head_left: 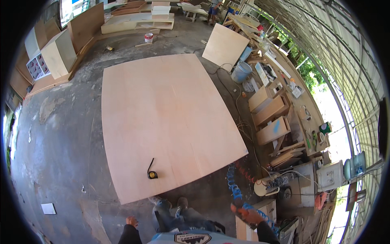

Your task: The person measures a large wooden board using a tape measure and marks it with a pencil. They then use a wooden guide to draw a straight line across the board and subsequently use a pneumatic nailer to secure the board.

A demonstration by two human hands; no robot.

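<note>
A large pale plywood sheet (162,110) lies in front of me, its near edge just beyond my feet. On its near part rests a black and yellow tape measure (152,175) with a short length of tape pulled out. My left hand (132,221) hangs low beside my leg, holding nothing, its fingers loosely apart. Low on the right, my right hand (252,216) is closed around something dark that I cannot make out. Next to that hand runs a blue coiled air hose (231,181); whether it joins the held thing is unclear.
An air compressor (266,187) stands at the right, near a long cluttered workbench (302,118). Cables and a blue bucket (241,72) are on the floor beyond the sheet. Cabinet boxes (59,53) stand at the far left. Another person (214,12) is at the back.
</note>
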